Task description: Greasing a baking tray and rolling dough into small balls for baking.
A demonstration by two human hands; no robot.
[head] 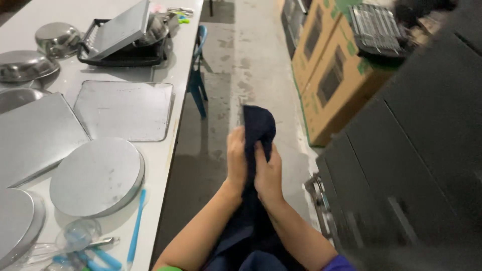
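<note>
Navy cloth (258, 125) stands at the centre of the frame, clasped between both hands: the left hand (236, 158) presses flat against its left side with fingers together, while the right hand (268, 173) curls closed around its lower fold. The cloth hangs down between the forearms. On the white table (168, 150) at left lie a round metal pan (97, 176) (upside down), a flat baking tray (124, 110) and, at upper left, steel bowls (57, 37), contents not discernible.
</note>
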